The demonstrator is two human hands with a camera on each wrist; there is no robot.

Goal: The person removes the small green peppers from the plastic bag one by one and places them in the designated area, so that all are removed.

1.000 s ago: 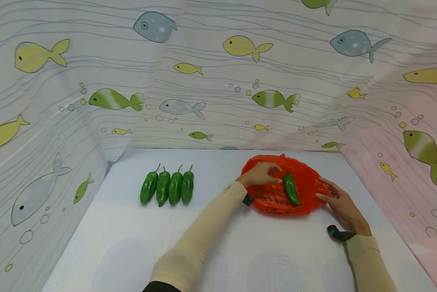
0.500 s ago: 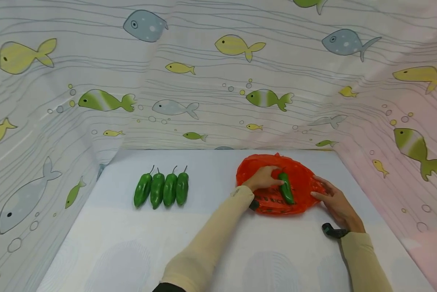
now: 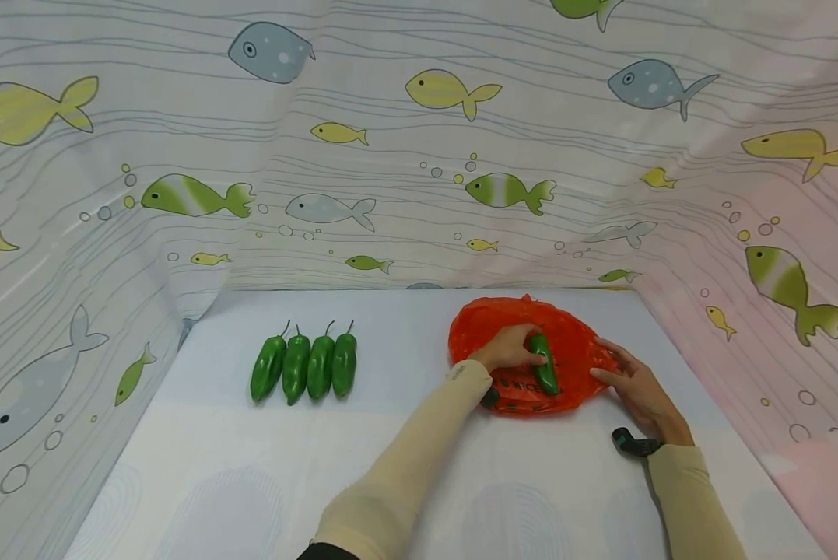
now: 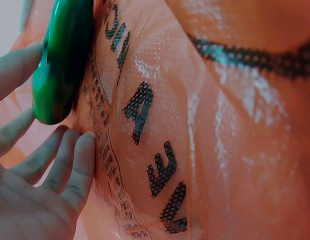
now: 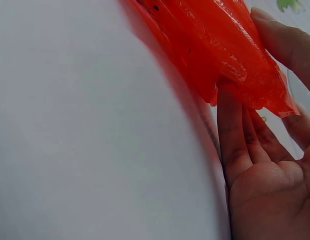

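A green jalapeño pepper [image 3: 547,375] lies over the spread red plastic bag [image 3: 476,323]. My left hand [image 3: 508,349] reaches across the bag and grips that pepper near its stem end, which the fingers partly cover. In the left wrist view the thumb and fingers stand on either side of the glossy pepper [image 4: 65,55], above the printed plastic. At the bag's right edge, my right hand [image 3: 640,391] holds the rim. The right wrist view has the fingers beneath the red plastic [image 5: 220,45] and the thumb on its other side.
Several more green jalapeños [image 3: 296,370] lie side by side in a row on the left of the white table [image 3: 250,467], stems pointing away. A fish-patterned curtain [image 3: 390,155] rises behind the table and along both sides.
My left hand has moved slightly right and closed its fingers around the pepper on the bag. The right hand stays at the bag's edge. The head view has shifted a little.
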